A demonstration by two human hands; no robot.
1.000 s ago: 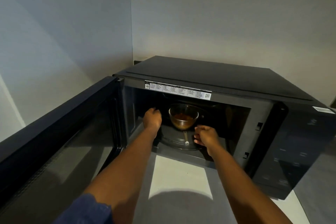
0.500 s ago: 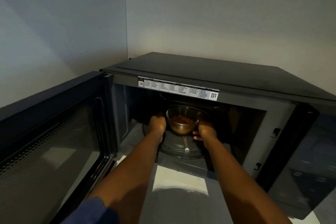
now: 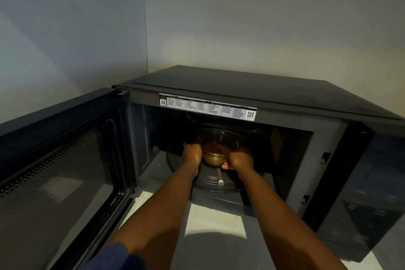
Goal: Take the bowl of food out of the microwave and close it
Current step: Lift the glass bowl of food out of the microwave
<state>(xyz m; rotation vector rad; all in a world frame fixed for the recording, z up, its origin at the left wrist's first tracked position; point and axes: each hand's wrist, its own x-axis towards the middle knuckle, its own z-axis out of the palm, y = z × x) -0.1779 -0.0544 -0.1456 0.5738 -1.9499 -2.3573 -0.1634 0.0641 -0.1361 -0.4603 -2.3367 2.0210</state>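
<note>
Both arms reach straight into the open microwave (image 3: 274,98). The left hand (image 3: 192,153) and right hand (image 3: 240,159) cup opposite sides of the glass bowl (image 3: 217,149) of food, which sits on the turntable (image 3: 210,182). The door (image 3: 59,160) hangs wide at left.

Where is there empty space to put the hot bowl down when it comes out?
The pale counter strip just in front of the black microwave, between the open door and the forearms, looks bare. Inside is crowded: the left hand and right hand flank the clear glass bowl of food on the round turntable.
</note>
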